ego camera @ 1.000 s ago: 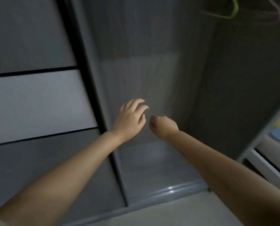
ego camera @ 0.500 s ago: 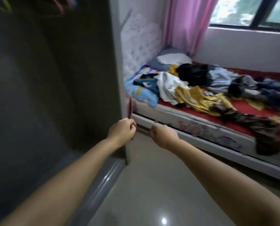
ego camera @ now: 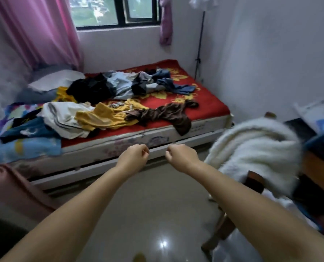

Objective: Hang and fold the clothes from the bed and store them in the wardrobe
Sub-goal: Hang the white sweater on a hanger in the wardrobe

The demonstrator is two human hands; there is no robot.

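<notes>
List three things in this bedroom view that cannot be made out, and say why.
1. Wardrobe: out of frame in the head view.
2. Chair: mostly hidden under the white blanket.
3. Palms of the left hand and right hand: backs face the camera, fingers curled.

We see the blue patterned bedding (ego camera: 15, 146) run off the left edge. The pink cloth (ego camera: 8, 188) near left is cut by the frame too. The white fluffy blanket (ego camera: 255, 150) at right is motion-blurred and hides most of the wooden chair (ego camera: 221, 225) under it. Items at far right are smeared; we cannot identify them.
</notes>
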